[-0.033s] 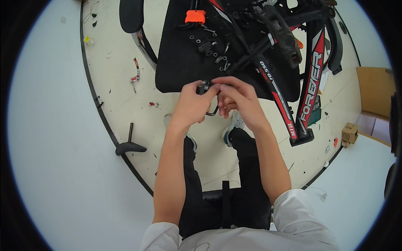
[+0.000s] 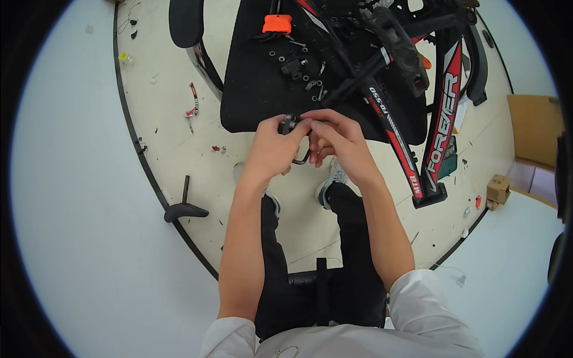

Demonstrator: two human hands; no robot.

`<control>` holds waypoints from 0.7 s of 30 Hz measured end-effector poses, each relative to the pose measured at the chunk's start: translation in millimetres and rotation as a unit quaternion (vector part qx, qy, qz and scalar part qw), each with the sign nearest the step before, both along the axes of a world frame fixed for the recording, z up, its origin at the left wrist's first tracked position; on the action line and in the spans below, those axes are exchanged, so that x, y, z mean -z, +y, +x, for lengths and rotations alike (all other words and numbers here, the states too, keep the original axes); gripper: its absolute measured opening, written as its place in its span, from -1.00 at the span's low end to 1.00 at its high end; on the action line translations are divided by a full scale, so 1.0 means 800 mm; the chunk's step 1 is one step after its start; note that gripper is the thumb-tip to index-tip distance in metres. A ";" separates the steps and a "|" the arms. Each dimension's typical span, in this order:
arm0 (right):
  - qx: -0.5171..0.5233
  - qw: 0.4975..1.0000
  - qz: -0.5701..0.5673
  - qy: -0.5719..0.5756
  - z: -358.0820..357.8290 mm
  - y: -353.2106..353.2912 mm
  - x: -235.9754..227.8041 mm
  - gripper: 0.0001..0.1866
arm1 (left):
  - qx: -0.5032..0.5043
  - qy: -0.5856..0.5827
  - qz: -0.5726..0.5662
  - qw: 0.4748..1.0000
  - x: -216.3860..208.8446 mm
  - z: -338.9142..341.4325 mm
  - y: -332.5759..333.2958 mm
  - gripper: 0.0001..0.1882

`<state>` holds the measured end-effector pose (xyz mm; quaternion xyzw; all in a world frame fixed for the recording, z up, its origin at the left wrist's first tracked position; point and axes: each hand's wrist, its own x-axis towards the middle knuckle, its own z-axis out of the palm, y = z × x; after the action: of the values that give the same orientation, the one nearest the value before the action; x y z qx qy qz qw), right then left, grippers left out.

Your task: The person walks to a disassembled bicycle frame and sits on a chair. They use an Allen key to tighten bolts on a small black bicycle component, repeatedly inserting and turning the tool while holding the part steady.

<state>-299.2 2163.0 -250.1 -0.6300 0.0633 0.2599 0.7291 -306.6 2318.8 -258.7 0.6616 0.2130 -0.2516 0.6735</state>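
Just in front of the chair seat's near edge, my two hands meet over my feet. My left hand (image 2: 271, 148) is closed round a small dark metal part (image 2: 289, 123), whose top shows between thumb and forefinger. My right hand (image 2: 343, 146) has its thumb and forefinger pinched together beside that part, the other fingers curled below. A thin dark rod (image 2: 306, 158), bent like a hex key, runs down between the hands, with its upper end hidden by the right fingertips. Where the rod meets the part cannot be seen.
A black office chair seat (image 2: 250, 89) bears a black-and-red bicycle frame (image 2: 443, 119), an orange block-shaped piece (image 2: 277, 24), and several bolts and nuts. A bicycle saddle (image 2: 185, 211) lies on the floor to the left, a red-and-black piece (image 2: 193, 104) beyond it. Rightward stands a small cardboard box (image 2: 498, 189).
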 end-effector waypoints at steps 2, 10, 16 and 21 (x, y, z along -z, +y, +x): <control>0.051 0.998 0.008 -0.024 0.001 -0.002 0.004 -0.75 | -0.047 0.003 -0.034 0.998 -0.001 0.001 0.000 -0.65; 0.096 0.993 -0.036 0.049 0.010 -0.003 0.005 -0.79 | -0.099 -0.033 -0.097 0.990 -0.011 0.000 0.008 -0.58; 0.086 0.995 0.029 -0.043 0.006 -0.003 0.008 -0.81 | 0.063 -0.118 0.157 0.978 0.025 -0.006 -0.001 -0.63; -0.045 0.995 0.056 -0.071 -0.014 0.003 -0.002 -0.86 | -0.052 -0.072 0.103 0.991 0.027 -0.001 0.005 -0.54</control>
<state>-310.7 2165.4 -248.9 -0.6068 -0.0316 0.2507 0.7536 -307.0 2322.6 -280.4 0.7318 0.2233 -0.1443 0.6275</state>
